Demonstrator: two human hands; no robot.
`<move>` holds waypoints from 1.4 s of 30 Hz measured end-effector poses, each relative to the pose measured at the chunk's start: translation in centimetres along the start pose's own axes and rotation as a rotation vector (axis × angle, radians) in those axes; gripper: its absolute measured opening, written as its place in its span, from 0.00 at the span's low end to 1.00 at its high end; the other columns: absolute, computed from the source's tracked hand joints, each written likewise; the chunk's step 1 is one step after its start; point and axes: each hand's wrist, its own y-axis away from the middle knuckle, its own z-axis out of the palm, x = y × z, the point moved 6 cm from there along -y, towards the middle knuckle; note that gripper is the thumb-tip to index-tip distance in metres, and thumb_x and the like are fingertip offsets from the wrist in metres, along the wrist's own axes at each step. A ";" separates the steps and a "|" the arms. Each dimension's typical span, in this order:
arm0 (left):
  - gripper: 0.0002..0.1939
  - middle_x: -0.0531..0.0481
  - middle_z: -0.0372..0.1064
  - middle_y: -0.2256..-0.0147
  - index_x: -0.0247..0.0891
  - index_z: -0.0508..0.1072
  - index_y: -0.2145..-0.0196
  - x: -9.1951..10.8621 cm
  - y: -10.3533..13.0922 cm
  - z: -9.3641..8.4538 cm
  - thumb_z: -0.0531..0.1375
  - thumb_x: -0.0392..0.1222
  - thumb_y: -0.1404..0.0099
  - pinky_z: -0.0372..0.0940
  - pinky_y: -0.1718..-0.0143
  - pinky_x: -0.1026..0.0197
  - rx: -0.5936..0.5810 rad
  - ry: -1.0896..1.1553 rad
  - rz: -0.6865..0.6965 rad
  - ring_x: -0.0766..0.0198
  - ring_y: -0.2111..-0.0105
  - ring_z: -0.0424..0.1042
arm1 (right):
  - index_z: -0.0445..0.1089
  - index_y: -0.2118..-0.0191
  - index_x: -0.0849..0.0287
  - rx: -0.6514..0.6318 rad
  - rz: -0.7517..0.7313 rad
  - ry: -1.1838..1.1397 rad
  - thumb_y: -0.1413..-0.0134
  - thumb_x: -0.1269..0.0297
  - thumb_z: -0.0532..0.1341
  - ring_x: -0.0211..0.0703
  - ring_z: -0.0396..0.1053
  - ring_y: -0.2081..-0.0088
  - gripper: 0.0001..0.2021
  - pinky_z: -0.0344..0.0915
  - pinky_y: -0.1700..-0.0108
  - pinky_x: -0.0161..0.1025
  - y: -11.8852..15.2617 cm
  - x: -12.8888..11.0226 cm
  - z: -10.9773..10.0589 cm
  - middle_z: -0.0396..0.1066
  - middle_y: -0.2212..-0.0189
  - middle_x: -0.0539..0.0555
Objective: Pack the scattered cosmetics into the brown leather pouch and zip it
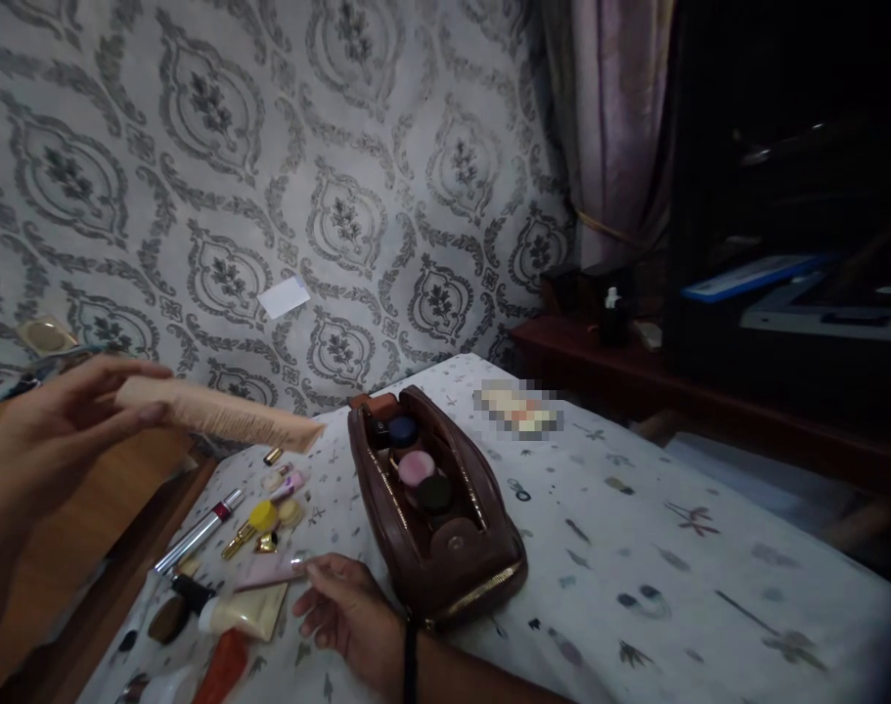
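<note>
Left hand (70, 420): peach tube (221, 416) is pinched in fingers (148, 417), above cloth (592, 557), left of bag (501, 508) | Right hand (357, 611): fingers are half-curled by pink tube (265, 571); whether it is gripped cannot be told

You are in a home, it seems. This you can see from the ornamented wallpaper (342, 220), the pinkish curtain (613, 117) which is tied back beside it, and the reddish-brown shelf (562, 339). Before you there is a printed cloth (599, 557) with personal cosmetics (263, 516) lying on it. Whether it is a bedroom, I cannot tell.
</note>
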 end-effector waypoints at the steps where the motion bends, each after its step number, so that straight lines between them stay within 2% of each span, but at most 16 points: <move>1: 0.19 0.54 0.73 0.64 0.46 0.74 0.57 1.4 -0.7 0.6 0.67 0.54 0.45 0.68 0.69 0.66 -0.009 0.076 -0.005 0.62 0.66 0.72 | 0.66 0.61 0.60 0.003 0.003 0.002 0.74 0.41 0.74 0.32 0.67 0.82 0.36 0.50 0.80 0.28 0.0 0.0 0.0 0.74 0.78 0.48; 4: 0.17 0.54 0.71 0.67 0.44 0.75 0.58 5.6 -2.2 3.3 0.68 0.48 0.46 0.67 0.69 0.68 -0.056 0.207 0.103 0.67 0.69 0.69 | 0.67 0.63 0.60 0.005 0.016 0.013 0.74 0.40 0.74 0.31 0.66 0.82 0.35 0.49 0.81 0.28 0.2 -0.1 0.1 0.74 0.78 0.48; 7: 0.16 0.52 0.72 0.64 0.42 0.75 0.58 8.0 -3.0 6.5 0.68 0.46 0.44 0.67 0.66 0.66 -0.160 0.305 0.229 0.65 0.67 0.71 | 0.67 0.64 0.60 0.001 0.038 0.021 0.75 0.40 0.74 0.30 0.65 0.82 0.35 0.47 0.81 0.28 0.5 -0.1 0.2 0.73 0.79 0.48; 11: 0.15 0.48 0.71 0.58 0.41 0.73 0.55 9.0 -3.1 10.8 0.64 0.48 0.38 0.67 0.63 0.63 -0.285 0.258 0.367 0.60 0.60 0.71 | 0.68 0.63 0.61 -0.002 0.038 0.017 0.72 0.40 0.73 0.29 0.64 0.81 0.33 0.46 0.80 0.29 0.6 -0.2 0.3 0.72 0.79 0.48; 18: 0.09 0.46 0.68 0.54 0.40 0.71 0.54 10.5 -2.4 16.5 0.56 0.41 0.31 0.63 0.53 0.58 -0.350 0.002 0.630 0.58 0.54 0.69 | 0.68 0.64 0.61 0.021 0.051 0.011 0.75 0.38 0.73 0.30 0.64 0.82 0.35 0.45 0.81 0.29 0.3 0.0 -0.1 0.71 0.80 0.47; 27: 0.10 0.44 0.64 0.51 0.39 0.68 0.54 10.2 -2.7 20.2 0.52 0.33 0.30 0.64 0.52 0.57 -0.449 -0.050 0.739 0.58 0.52 0.68 | 0.69 0.64 0.61 0.071 0.062 -0.005 0.76 0.38 0.73 0.30 0.63 0.83 0.35 0.44 0.81 0.29 0.0 0.2 -0.4 0.71 0.81 0.48; 35: 0.12 0.45 0.64 0.53 0.40 0.68 0.54 10.2 -3.4 23.1 0.53 0.30 0.32 0.63 0.53 0.57 -0.514 -0.027 0.744 0.58 0.54 0.68 | 0.68 0.64 0.61 0.088 0.083 0.002 0.77 0.38 0.73 0.29 0.62 0.84 0.36 0.45 0.82 0.29 0.4 -0.1 -0.2 0.71 0.81 0.47; 42: 0.11 0.46 0.65 0.58 0.39 0.68 0.56 9.9 -3.6 25.2 0.52 0.30 0.33 0.63 0.58 0.59 -0.554 -0.027 0.720 0.59 0.58 0.68 | 0.68 0.65 0.61 0.087 0.095 0.012 0.77 0.36 0.72 0.29 0.62 0.84 0.37 0.45 0.82 0.29 0.4 -0.1 -0.1 0.71 0.81 0.48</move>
